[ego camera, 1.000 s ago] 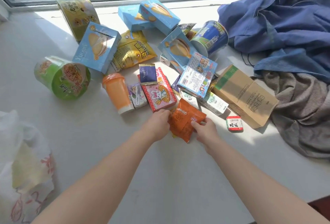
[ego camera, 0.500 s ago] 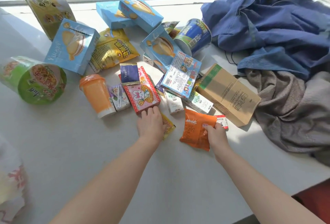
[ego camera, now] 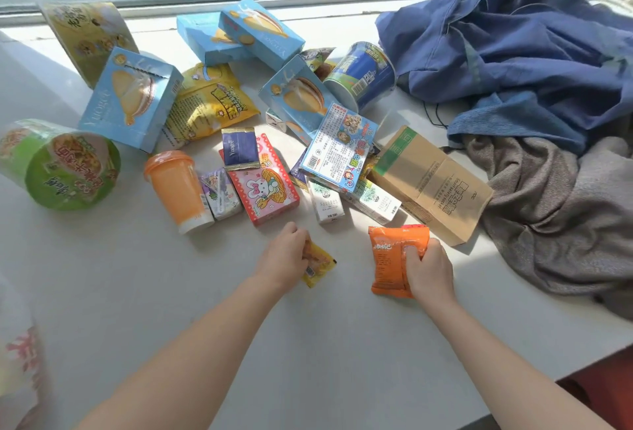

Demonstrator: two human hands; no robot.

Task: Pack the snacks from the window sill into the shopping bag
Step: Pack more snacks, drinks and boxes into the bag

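On the white window sill (ego camera: 308, 354), the right hand (ego camera: 430, 273) grips a crinkly orange foil snack packet (ego camera: 388, 258) and the left hand (ego camera: 282, 258) pinches a small yellow sachet (ego camera: 320, 265); both look light, soft and crushable, so are best held loosely by their sealed edges.

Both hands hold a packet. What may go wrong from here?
The left hand grips the small yellow packet by one end only, so it may slip. The shopping bag lies far left, its mouth unseen; with the right hand on the orange packet, no hand is free to open it.
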